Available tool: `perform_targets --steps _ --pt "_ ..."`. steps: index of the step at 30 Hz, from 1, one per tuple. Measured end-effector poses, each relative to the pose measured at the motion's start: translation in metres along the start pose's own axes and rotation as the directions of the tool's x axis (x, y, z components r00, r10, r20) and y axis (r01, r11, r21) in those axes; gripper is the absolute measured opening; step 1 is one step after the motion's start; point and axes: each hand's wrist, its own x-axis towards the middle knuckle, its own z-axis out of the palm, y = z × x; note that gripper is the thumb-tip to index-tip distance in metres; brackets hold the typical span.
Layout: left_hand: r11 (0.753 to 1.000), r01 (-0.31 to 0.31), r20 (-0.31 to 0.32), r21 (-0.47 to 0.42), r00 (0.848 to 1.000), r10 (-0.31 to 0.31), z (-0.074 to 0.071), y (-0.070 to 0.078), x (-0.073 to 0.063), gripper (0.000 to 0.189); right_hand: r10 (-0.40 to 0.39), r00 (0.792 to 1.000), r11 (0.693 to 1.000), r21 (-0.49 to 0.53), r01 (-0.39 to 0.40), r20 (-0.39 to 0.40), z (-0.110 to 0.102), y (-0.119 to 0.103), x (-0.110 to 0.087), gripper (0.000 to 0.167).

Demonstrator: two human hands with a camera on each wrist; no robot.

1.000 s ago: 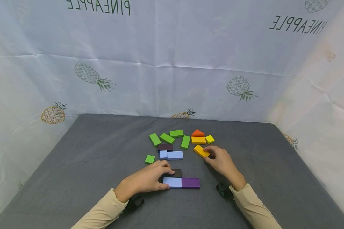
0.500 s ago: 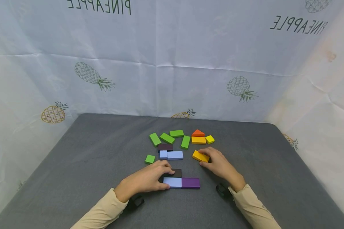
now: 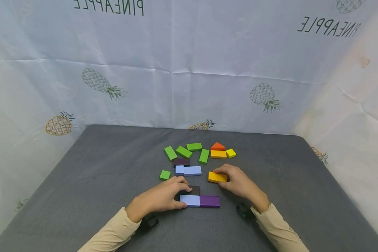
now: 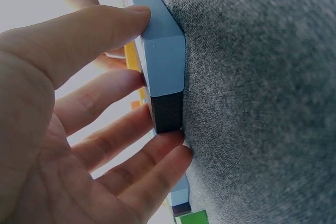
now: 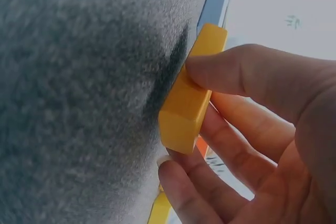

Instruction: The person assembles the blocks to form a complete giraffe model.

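Observation:
My right hand [image 3: 240, 182] pinches an orange-yellow rectangular block [image 3: 216, 177] between thumb and fingers. In the right wrist view this block [image 5: 186, 103] has a dark shadow beside it on the cloth; a small gap below it seems likely, though contact is hard to tell. My left hand [image 3: 163, 196] grips a light blue block [image 3: 189, 200] and a black block [image 3: 193, 190] lying against each other. Its thumb presses the light blue block's front side [image 4: 165, 61], while fingers touch the black block [image 4: 168, 113]. A purple block [image 3: 209, 201] adjoins the light blue one on the right.
Behind the hands lie several green blocks [image 3: 194, 147], a dark block [image 3: 181, 162] and two light blue blocks [image 3: 192, 170]. An orange triangle [image 3: 218, 146], another orange-yellow block [image 3: 218, 154] and a small yellow block [image 3: 231, 153] lie farther right. A grey cloth covers the table [image 3: 113, 157].
My right hand has brought the orange-yellow block nearer and slightly left, turning it from slanted to almost level with the row. The left hand stays in place on its blocks.

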Motion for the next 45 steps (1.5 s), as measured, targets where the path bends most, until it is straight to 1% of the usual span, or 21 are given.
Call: perform_targets --steps 6,13,16,21,31,35,40,42,45 --pt "1.0 0.006 0.003 0.001 1.0 -0.006 0.0 0.0 0.0 0.042 -0.046 0.996 0.999 -0.02 0.047 0.082 0.002 -0.002 0.001 0.036" --pt "1.0 0.007 0.008 0.0 1.0 -0.007 0.0 0.0 0.0 0.042 -0.104 0.983 0.994 0.049 0.097 0.154 0.004 -0.004 0.001 0.032" --pt "1.0 0.007 0.008 -0.001 1.0 -0.007 -0.001 0.001 0.0 0.042 -0.123 0.977 0.991 0.071 0.112 0.174 0.004 -0.006 0.001 0.031" --pt "1.0 0.007 0.007 -0.006 1.0 -0.007 -0.001 0.001 0.0 0.042 -0.149 0.971 0.988 0.072 0.138 0.186 0.004 -0.007 0.0 0.03" --pt "1.0 0.004 0.004 -0.002 1.0 -0.004 -0.001 0.0 0.0 0.042 -0.16 0.966 0.986 0.081 0.147 0.203 0.006 -0.011 -0.001 0.028" --pt "1.0 0.001 0.003 -0.005 1.0 -0.001 -0.001 0.001 0.0 0.042 -0.148 0.964 0.988 0.082 0.133 0.221 0.007 -0.014 -0.001 0.028" --pt "1.0 0.0 0.001 -0.008 1.0 0.0 -0.001 0.001 0.0 0.042 -0.151 0.96 0.987 0.091 0.133 0.235 0.007 -0.015 -0.001 0.028" --pt "1.0 0.001 0.002 -0.01 1.0 -0.001 -0.001 0.001 0.0 0.042 -0.147 0.96 0.987 0.095 0.128 0.24 0.007 -0.015 -0.001 0.031" --pt "1.0 0.003 0.007 -0.012 1.0 -0.002 -0.001 0.001 0.0 0.042 -0.126 0.958 0.99 0.098 0.104 0.256 0.007 -0.016 -0.001 0.038"
